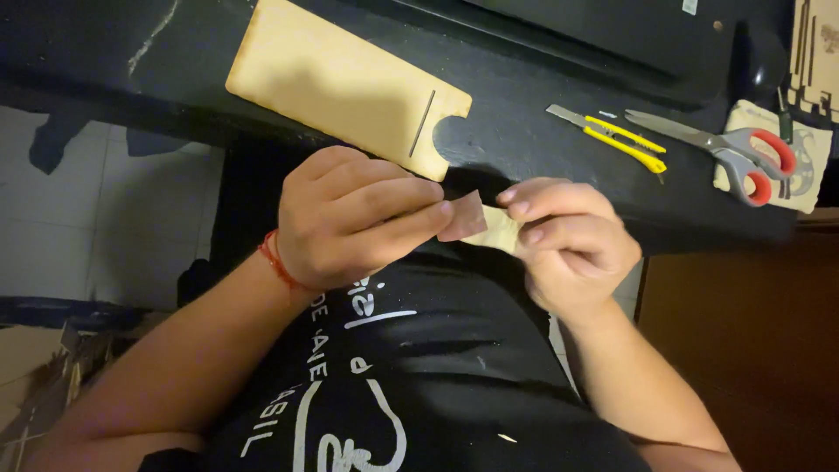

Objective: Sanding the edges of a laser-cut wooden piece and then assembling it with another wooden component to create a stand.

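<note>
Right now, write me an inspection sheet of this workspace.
Surface: black table, dark and scuffed.
Job's things: small brown sheet pressed against a pale wooden piece, held between both hands.
Clutter: flat wooden board with a slot and notch; yellow utility knife; red-handled scissors lying partly on a cut wooden panel.
Grippers: left hand pinches the brown sheet; right hand grips the wooden piece.
Cables: nothing seen.
Surroundings: pale tiled floor at the left.

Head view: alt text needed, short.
Two bare hands, left hand and right hand, pinch a small pale wooden piece and a brownish scrap above a black table bearing a slotted wooden board, yellow utility knife and red-handled scissors.
</note>
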